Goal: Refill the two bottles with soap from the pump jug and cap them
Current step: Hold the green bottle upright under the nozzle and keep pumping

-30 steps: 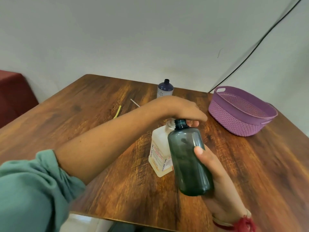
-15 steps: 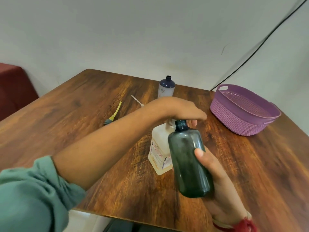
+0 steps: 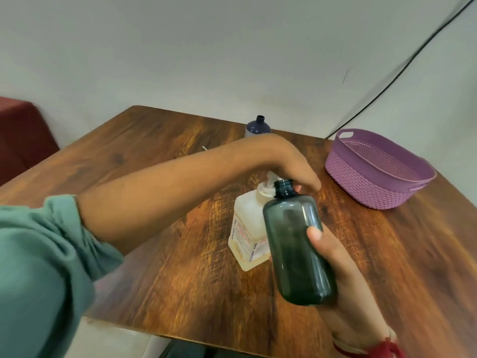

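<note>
Hardly anything shifts up close: the dark bottle (image 3: 294, 249) sits in the right hand (image 3: 346, 288) just as it did a moment ago, thumb across its front and fingers wrapped behind, lifted off the table (image 3: 154, 267) and leaning so its open mouth meets the spout. What has changed is just behind it. More of the white pump head (image 3: 269, 180) now shows above the pump jug (image 3: 247, 228), so this looks like the pump rising between strokes, filling under way. How much soap is in the tinted bottle I can't tell.

Over the pump lies the left hand (image 3: 291, 166), forearm reaching across, fingers arched loosely down over the top and resting on it rather than clasping it; the thumb is hidden. Further back, the second bottle (image 3: 258, 125) stands uncapped and untouched near the wall, waiting its turn. Off to the right, a purple basket (image 3: 374, 171) sits well apart.
</note>
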